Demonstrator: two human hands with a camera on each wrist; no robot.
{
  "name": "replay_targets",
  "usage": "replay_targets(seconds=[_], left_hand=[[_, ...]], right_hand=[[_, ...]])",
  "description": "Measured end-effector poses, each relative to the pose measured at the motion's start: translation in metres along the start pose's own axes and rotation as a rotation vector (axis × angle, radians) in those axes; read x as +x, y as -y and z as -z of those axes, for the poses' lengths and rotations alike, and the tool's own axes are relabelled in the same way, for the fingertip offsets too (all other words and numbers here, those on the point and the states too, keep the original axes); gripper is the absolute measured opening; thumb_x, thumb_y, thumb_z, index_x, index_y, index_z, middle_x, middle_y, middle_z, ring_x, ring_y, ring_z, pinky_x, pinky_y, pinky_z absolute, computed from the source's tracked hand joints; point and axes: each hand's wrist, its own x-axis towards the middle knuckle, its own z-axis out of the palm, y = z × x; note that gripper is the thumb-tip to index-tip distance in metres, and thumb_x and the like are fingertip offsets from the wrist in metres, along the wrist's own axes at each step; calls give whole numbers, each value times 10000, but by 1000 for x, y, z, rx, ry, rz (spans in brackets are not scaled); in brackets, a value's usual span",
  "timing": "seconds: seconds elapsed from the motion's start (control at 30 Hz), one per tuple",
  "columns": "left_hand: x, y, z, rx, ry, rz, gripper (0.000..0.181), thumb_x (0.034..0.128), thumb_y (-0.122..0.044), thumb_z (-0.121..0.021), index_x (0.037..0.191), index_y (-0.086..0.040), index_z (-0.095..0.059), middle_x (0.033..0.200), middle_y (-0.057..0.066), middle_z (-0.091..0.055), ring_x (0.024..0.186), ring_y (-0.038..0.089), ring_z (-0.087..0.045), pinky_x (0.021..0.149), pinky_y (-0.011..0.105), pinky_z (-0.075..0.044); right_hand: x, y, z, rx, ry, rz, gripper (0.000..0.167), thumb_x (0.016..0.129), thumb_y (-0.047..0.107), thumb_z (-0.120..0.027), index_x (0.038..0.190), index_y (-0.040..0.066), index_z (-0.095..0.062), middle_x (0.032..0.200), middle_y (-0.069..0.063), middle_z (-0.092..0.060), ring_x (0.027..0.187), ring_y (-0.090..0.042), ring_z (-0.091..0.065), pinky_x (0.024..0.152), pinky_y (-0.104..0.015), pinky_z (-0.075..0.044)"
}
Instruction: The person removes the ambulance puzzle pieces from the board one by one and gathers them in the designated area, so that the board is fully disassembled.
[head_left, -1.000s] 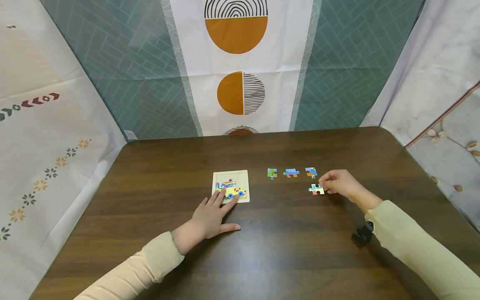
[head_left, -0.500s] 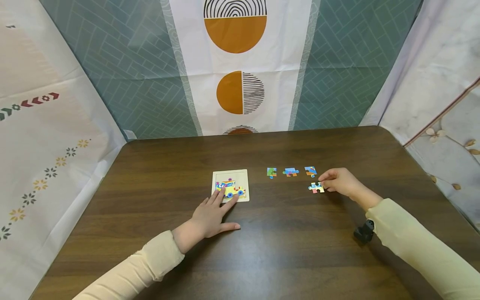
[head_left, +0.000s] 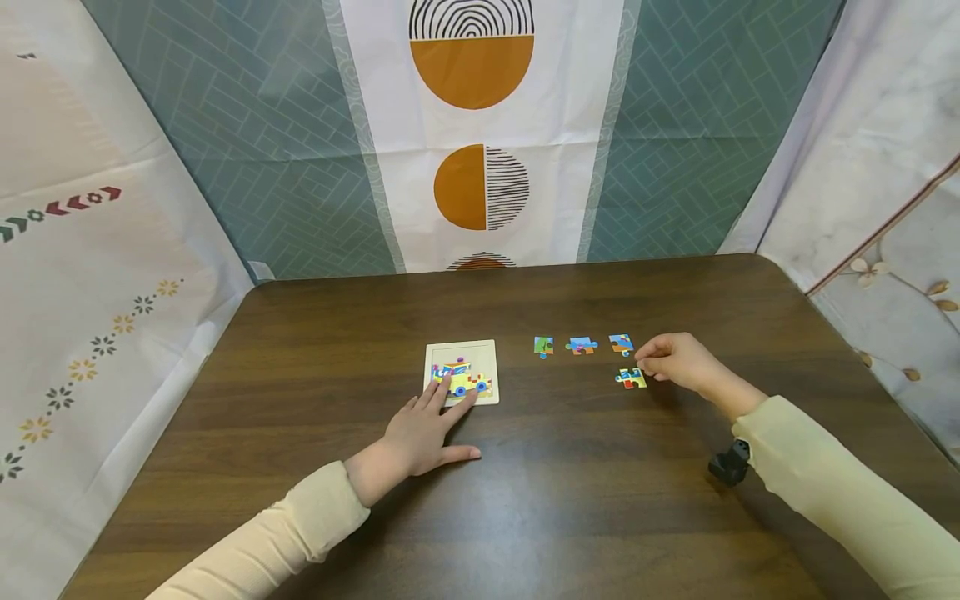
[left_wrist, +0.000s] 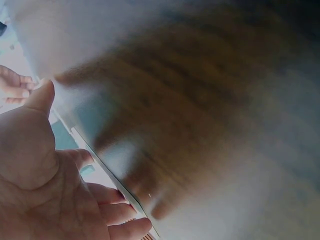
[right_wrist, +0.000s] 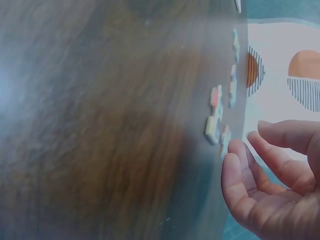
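Observation:
In the head view my left hand (head_left: 420, 433) lies spread, its fingertips resting on the near left part of a square wooden puzzle board (head_left: 486, 354) with a yellow vehicle picture. The left wrist view shows those fingers at the board's edge. My right hand (head_left: 678, 367) is just right of a blue, yellow and red jigsaw piece (head_left: 631, 378) that lies on the table. The right wrist view shows my right fingers loosely bent, thumb apart from them, beside the piece (right_wrist: 214, 117) with nothing visible between them.
A row of loose pieces stands behind: a green one (head_left: 543, 344), a blue one with side tabs (head_left: 581, 344) and a blue-orange one (head_left: 622, 342). The dark wooden table (head_left: 555, 500) ends at a patterned cloth (head_left: 555, 192), with more cloths at both sides.
The jigsaw piece near my right hand looked pale and glared before; now it shows its full colours, lying flat. My right fingers have let go of it. My left hand has stayed put.

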Motion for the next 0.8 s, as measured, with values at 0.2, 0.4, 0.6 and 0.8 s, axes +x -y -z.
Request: replay_targets(seconds=[0.2,0.4,0.6,0.8], left_hand=[[0,1,-1,3,-1,-4,769,880,-651,-474,1518,-290,-242,1584,177,-125,1450,345,-171,1125,492,-275],[1,1,-2,10,-1,-6,783,872,-662,-476,1519,-292,-236,1584,176,-125,1451,337,-174,1126,484,-277],[1,0,-1,3,5,-13,803,866,-672,-476,1522,-283,-226,1586,178,-110,1452,338,-169,1127,485,-276],[-1,0,0,1,8,-6,798,870,-669,-472,1523,-282,-225,1584,185,-107,1449,346,-172,1131,482,-269]], right_hand=[[0,13,-1,-89,2,33,254,923,146,-612,1061,-67,-636,962,-177,-672,780,-212,-587,665,-320,-494],[0,28,-8,-114,-4,90,235,916,165,-624,1032,-35,-664,992,-173,-693,852,-241,-621,698,-317,-487],[3,46,-16,-93,8,110,225,922,169,-612,1039,-15,-668,1013,-152,-680,896,-245,-594,738,-340,-484],[17,67,-28,-26,26,154,196,915,159,-619,1015,0,-675,984,-148,-680,810,-207,-561,695,-294,-469]])
